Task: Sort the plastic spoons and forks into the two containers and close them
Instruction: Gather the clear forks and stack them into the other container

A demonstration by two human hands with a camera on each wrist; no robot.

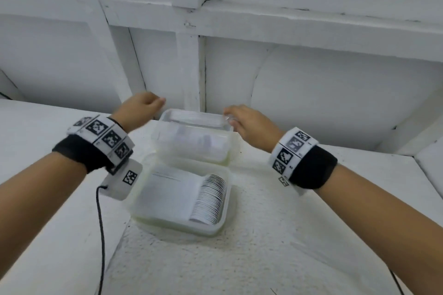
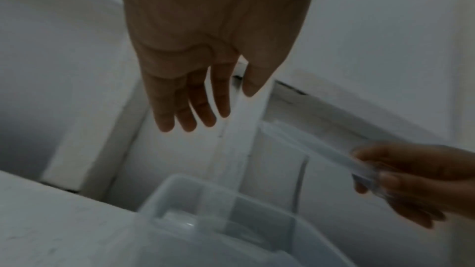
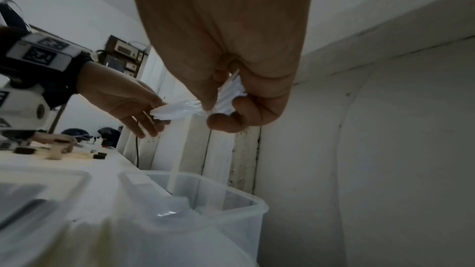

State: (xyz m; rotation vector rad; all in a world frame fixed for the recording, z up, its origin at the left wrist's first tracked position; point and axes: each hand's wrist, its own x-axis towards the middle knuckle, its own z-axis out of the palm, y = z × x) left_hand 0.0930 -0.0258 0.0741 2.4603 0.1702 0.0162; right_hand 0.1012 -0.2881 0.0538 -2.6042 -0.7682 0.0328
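Two translucent plastic containers stand on the white table (image 1: 275,235). The near container (image 1: 215,229) is uncovered and holds a neat stack of white spoons (image 1: 209,199). Above the far container (image 1: 165,145) (image 2: 218,208) (image 3: 231,206) hangs a clear lid (image 1: 194,116) (image 2: 334,153) (image 3: 180,110). My right hand (image 1: 242,120) (image 3: 226,109) pinches the lid's right end. My left hand (image 1: 143,108) (image 2: 195,113) hovers by the lid's left end with straight fingers and holds nothing; I cannot tell if it touches. White cutlery in the far container is blurred.
A white panelled wall (image 1: 311,79) rises directly behind the far container. A black cable (image 1: 100,235) hangs from my left wrist over the table's left part. Small dark items (image 3: 59,149) lie on a surface far to the left.
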